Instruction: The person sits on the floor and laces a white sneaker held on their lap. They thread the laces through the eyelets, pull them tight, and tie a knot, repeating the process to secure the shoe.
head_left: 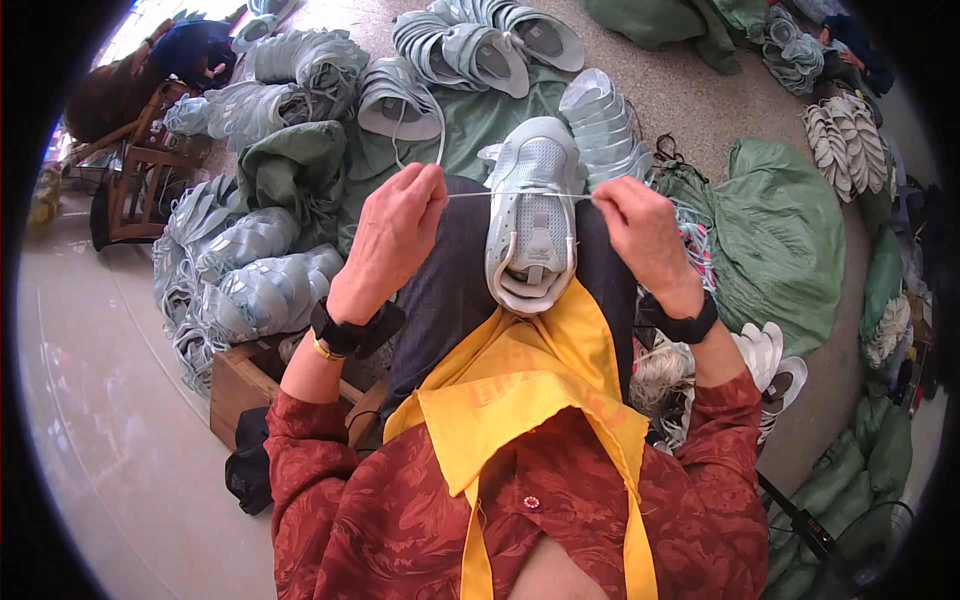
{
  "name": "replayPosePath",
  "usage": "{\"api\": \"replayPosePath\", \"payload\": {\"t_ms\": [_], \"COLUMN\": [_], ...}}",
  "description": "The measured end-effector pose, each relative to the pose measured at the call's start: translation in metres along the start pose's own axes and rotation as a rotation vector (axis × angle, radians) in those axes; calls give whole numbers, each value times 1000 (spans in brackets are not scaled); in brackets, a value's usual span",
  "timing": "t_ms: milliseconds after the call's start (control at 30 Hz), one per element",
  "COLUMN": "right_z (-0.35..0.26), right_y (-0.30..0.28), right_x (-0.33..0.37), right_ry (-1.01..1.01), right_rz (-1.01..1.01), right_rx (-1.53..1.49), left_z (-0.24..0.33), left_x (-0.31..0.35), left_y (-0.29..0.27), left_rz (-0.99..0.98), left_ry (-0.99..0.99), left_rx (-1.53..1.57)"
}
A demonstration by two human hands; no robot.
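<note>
Step in hand, by my reading: lacing. Pale green shoe rests on your lap, toe pointing far. Your left hand pinches one end of white lace; your right hand pinches other end; lace taut across upper. Next move likely calls for even pull, then threading the next eyelets. Unlaced shoes stacked far.

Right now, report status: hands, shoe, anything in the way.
Left hand and right hand each pinch the lace, pulled taut. Pale green shoe rests on lap. Nothing blocking.
</note>
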State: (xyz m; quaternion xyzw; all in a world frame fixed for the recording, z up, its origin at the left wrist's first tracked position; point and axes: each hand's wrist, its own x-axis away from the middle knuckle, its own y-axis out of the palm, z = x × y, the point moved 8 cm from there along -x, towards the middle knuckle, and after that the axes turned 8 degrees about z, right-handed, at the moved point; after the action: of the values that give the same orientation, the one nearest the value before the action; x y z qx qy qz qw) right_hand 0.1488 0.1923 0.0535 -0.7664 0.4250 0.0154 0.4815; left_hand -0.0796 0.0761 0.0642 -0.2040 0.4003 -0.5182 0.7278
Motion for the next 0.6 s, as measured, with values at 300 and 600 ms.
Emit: {"api": "replayPosePath", "payload": {"t_ms": [300,600], "right_z": [32,102], "right_y": [-47,-123], "right_x": [58,132], "right_ry": [200,442], "right_rz": [55,198], "right_rx": [67,276], "left_z": [-29,-69], "left_x": [39,66], "left_y": [-9,-80], "left_rz": [-143,-19], "left_ry": [-91,-152], "left_rx": [-129,-382]}}
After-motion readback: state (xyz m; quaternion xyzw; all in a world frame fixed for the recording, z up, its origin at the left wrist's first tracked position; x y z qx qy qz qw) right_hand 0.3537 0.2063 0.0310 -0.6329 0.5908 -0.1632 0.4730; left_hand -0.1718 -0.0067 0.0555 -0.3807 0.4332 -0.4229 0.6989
